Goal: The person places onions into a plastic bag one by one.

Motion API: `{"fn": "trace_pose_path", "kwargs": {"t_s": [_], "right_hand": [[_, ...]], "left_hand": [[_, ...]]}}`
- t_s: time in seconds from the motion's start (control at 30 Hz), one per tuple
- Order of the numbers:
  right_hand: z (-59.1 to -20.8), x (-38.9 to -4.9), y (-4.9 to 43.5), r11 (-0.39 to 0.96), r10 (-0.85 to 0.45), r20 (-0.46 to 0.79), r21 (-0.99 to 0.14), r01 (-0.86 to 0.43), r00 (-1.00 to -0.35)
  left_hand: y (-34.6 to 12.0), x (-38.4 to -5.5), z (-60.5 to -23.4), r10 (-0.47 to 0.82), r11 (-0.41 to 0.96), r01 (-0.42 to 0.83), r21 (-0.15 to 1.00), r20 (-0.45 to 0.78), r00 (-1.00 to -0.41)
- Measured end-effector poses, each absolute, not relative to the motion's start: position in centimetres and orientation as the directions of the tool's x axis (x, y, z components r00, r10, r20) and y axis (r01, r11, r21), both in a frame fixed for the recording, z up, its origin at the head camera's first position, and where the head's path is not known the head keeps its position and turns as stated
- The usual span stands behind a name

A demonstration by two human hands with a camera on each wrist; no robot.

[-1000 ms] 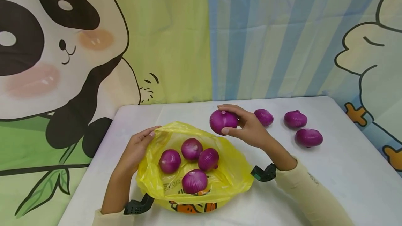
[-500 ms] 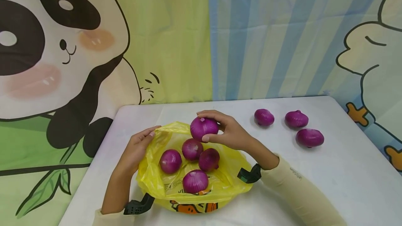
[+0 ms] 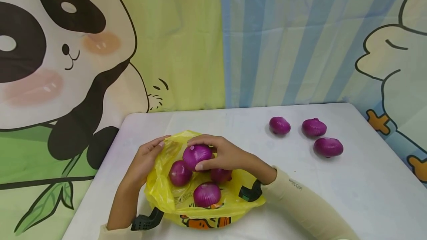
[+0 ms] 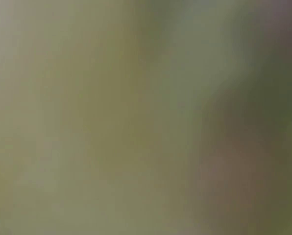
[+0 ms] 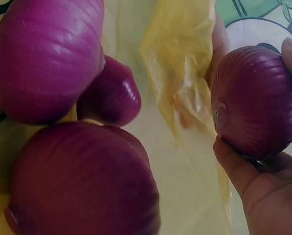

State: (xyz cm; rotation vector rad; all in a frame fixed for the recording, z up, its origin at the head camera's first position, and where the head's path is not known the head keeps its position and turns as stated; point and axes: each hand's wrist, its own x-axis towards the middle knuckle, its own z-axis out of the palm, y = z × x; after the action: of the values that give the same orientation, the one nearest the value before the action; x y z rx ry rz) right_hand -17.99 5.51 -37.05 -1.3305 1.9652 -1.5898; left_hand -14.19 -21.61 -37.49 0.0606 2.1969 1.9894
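Observation:
My right hand [image 3: 228, 155] grips a red onion [image 3: 196, 156] between thumb and fingers, over the mouth of a yellow plastic bag [image 3: 156, 195]. Inside the bag are several more onions; the front one [image 3: 207, 195] is in plain sight, while the held onion and hand cover others in part. With thumb and fingers my left hand [image 3: 145, 158] pinches the bag's left rim. The right wrist view shows the held onion [image 5: 256, 100] with fingertips at its lower side and thumb at its upper right. Only a blur shows in the left wrist view.
Three onions lie at the white table's back right: a small one [image 3: 280, 125], one behind [image 3: 314, 127] and one nearer [image 3: 328, 147]. A cartoon panda backdrop [image 3: 180, 47] hangs behind the table [image 3: 333, 192].
The right hand has carried its onion left and down, from the bag's back right side to over the onions inside. The left hand stays at the bag's rim.

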Motion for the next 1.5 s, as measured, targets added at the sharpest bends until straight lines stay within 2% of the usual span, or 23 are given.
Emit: {"fn": "trace_pose_path", "kwargs": {"t_s": [0.23, 0.57, 0.8, 1.03, 1.5], "right_hand": [[-38.1, -18.2, 4.3, -0.020, -0.823, 0.302, -0.862, -0.506, -0.481], [-39.4, -18.7, 3.2, 0.072, -0.798, 0.276, -0.839, -0.539, -0.536], [-40.3, -18.8, 3.1, 0.140, -0.825, 0.240, -0.789, -0.598, -0.511], [-40.2, -18.6, 3.2, 0.255, -0.823, 0.143, -0.772, -0.583, -0.550], [-40.1, -18.4, 3.7, 0.250, -0.858, 0.143, -0.724, -0.643, -0.494]], "left_hand": [[-21.7, -14.1, -37.5, 0.162, 0.098, -0.056, 0.994, -0.071, -0.984], [-21.6, -14.0, -37.4, 0.163, 0.091, -0.052, 0.995, -0.066, -0.984], [-21.6, -13.9, -37.3, 0.164, 0.086, -0.053, 0.995, -0.067, -0.984], [-21.6, -13.9, -37.3, 0.179, 0.077, -0.051, 0.996, -0.064, -0.982], [-21.5, -13.9, -37.1, 0.156, 0.112, -0.060, 0.992, -0.077, -0.985]]}}
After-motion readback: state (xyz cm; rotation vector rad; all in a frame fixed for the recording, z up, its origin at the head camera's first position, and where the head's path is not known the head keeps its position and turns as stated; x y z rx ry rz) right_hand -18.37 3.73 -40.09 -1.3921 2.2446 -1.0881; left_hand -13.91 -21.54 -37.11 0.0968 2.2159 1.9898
